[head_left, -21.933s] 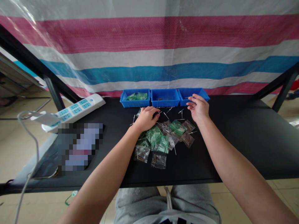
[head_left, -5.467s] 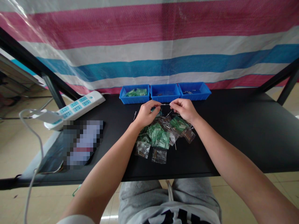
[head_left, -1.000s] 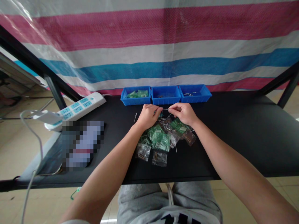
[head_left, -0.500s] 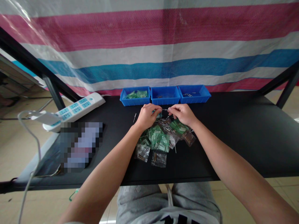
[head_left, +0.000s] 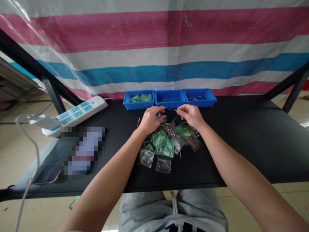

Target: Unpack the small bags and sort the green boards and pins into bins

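Delicately, near the far edge of the bench (head_left: 253, 138), the right hand (head_left: 191, 116) pinches a metal pin (head_left: 172, 110) that a slackened grip could drop, the left hand (head_left: 150, 119) gaping.

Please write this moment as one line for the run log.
right hand: pinches pin | left hand: thumb and fingers apart | bags: piled on table | right bin: loose pins | left bin: green bags

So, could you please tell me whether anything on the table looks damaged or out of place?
Nothing looks clearly damaged; one slim metal pin looks stray, lying alone to the left of the left hand, apart from the packet heap.
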Demonstrator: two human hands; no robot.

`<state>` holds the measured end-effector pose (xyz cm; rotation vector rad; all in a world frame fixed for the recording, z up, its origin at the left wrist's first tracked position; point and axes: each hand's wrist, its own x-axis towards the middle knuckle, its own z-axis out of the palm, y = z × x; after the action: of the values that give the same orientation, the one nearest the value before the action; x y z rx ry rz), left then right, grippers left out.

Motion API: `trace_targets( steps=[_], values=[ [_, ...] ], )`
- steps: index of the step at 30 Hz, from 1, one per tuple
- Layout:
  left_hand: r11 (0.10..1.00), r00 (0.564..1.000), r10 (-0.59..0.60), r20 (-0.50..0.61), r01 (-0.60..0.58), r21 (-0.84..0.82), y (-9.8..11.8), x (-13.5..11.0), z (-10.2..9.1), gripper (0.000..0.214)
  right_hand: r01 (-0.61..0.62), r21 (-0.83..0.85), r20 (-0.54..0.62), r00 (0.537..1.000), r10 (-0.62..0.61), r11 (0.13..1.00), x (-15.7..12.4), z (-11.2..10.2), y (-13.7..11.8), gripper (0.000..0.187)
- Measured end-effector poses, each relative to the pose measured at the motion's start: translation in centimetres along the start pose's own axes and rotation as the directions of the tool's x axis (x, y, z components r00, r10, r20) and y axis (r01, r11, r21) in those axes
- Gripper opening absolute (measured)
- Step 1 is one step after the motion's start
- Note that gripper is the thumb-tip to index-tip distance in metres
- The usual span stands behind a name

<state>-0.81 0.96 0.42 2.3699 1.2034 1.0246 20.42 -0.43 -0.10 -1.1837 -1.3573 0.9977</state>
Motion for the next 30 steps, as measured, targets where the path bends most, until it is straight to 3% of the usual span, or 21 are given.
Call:
trace_targets(
  steps=[3,7,11,13,22,30],
  values=[
    [1.0,1.0,-0.003,0.018,0.002,0.011,-0.1,0.0,0.0,0.033,-0.069,0.134,-0.175,0.98,0.092,0.989,0.5,-0.4,0.0,0.03],
    [1.0,0.999,-0.005,0.039,0.004,0.024,-0.1,-0.1,0.0,0.032,-0.135,0.388,-0.368,0.884,0.288,0.912,1.3,-1.2,-0.3,0.023],
    [1.0,0.999,0.001,0.044,-0.002,0.026,-0.2,-0.1,0.1,0.032,-0.16,0.588,-0.411,0.785,0.463,0.793,1.8,-2.2,-0.5,0.015],
    [0.999,0.999,0.006,0.051,-0.008,0.035,-0.2,-0.1,0.1,0.032,-0.155,0.63,-0.412,0.764,0.497,0.761,2.0,-2.7,-0.4,0.014],
    [0.997,0.997,0.009,0.072,-0.015,0.08,-0.3,-0.1,0.0,0.033,-0.005,0.703,-0.469,0.748,0.469,0.711,2.4,-3.7,-0.1,0.013],
    [0.983,0.998,-0.023,0.063,0.011,0.186,-0.9,-0.1,0.3,0.029,-0.01,0.47,-0.504,0.818,0.278,0.883,2.1,-2.5,0.2,0.017]
  ],
)
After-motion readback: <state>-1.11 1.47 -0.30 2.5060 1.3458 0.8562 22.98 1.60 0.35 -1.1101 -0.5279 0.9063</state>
